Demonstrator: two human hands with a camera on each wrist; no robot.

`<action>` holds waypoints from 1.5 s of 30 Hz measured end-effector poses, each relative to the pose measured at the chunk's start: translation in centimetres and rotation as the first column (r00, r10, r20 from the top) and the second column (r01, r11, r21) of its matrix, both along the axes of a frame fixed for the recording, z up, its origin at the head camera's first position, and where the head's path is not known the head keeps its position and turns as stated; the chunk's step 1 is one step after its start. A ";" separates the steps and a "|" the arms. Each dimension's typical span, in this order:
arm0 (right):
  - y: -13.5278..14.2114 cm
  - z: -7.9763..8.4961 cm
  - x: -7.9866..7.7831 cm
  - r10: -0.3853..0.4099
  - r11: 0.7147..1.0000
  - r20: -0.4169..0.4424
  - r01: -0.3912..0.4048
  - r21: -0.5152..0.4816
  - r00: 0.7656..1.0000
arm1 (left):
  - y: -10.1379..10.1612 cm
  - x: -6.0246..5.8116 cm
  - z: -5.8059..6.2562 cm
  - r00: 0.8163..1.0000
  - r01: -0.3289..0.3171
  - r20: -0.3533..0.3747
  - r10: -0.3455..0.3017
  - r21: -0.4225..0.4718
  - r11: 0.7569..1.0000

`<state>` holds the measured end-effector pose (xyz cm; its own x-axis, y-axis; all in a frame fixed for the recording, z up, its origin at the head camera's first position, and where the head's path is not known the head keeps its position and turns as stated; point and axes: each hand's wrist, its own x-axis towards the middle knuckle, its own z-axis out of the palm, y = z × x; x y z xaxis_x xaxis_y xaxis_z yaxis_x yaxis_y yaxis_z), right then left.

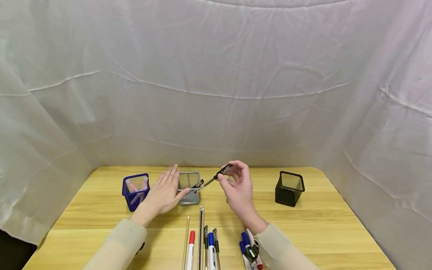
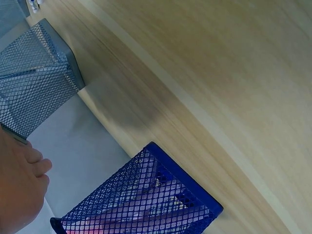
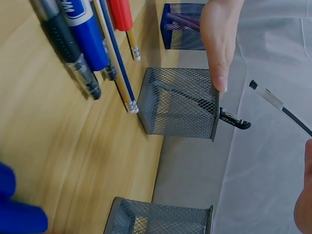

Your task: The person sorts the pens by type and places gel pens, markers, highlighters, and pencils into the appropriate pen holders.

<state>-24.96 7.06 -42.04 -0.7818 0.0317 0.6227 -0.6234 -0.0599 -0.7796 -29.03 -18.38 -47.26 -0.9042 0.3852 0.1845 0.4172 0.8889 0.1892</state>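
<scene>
My right hand [image 1: 238,187] pinches a black-capped gel pen [image 1: 222,172] by its capped end, tilted with the clear barrel toward the middle grey mesh pen holder [image 1: 190,199]. In the right wrist view the pen [image 3: 280,106] is clear of that holder's rim. Another black gel pen [image 3: 234,118] leans inside this holder, its cap end sticking out over the rim. My left hand [image 1: 163,193] has straight fingers at the holder's left side, with the thumb at its rim. No object shows in the left hand's grasp.
A blue mesh holder [image 1: 136,192] with pink sticks stands left; a black one [image 1: 289,188] stands right. Another grey holder [image 3: 163,217] is mostly behind my right hand in the head view. Pencils, pens and markers [image 1: 190,254] lie in front, with more markers [image 1: 245,239] under my right forearm.
</scene>
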 end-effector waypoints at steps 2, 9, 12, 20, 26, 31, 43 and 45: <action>-0.3 0.1 -0.3 0.001 1.000 0.001 -0.001 -0.007 1.000 | 0.0 0.0 0.0 1.000 0.000 -0.003 0.000 -0.001 1.000; -1.1 0.0 -1.7 0.036 0.998 0.028 -0.034 -0.060 0.999 | 0.1 -0.1 0.1 1.000 -0.003 -0.004 0.003 0.003 1.000; -1.4 -0.2 -2.1 0.040 0.997 0.040 -0.037 -0.071 0.998 | 0.2 0.0 0.2 1.000 -0.002 -0.001 0.002 0.004 1.000; -1.9 -1.2 -3.1 0.046 0.998 0.102 -0.041 -0.049 0.994 | 0.2 0.0 0.1 1.000 -0.003 -0.001 0.003 0.002 1.000; -2.2 -2.0 -3.4 0.052 0.999 0.145 -0.049 -0.024 0.988 | 0.2 0.0 0.1 1.000 0.000 -0.006 0.000 0.004 1.000; -2.5 -2.7 -3.8 0.040 0.999 0.179 -0.040 -0.005 0.983 | 0.2 0.1 0.2 1.000 0.001 -0.004 -0.001 0.011 1.000; -3.0 -3.5 -3.6 0.037 0.996 0.248 -0.057 0.075 0.968 | 0.1 0.1 0.2 1.000 -0.005 -0.002 0.005 0.010 1.000; -3.0 -3.6 -3.6 0.040 0.994 0.256 -0.066 0.092 0.966 | 0.1 0.1 0.2 1.000 -0.006 -0.005 0.006 0.009 1.000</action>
<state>-28.52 4.03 -45.63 -0.9132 -0.0654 0.4022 -0.4029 -0.0024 -0.9152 -28.91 -18.25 -47.10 -0.9055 0.3783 0.1922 0.4130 0.8896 0.1949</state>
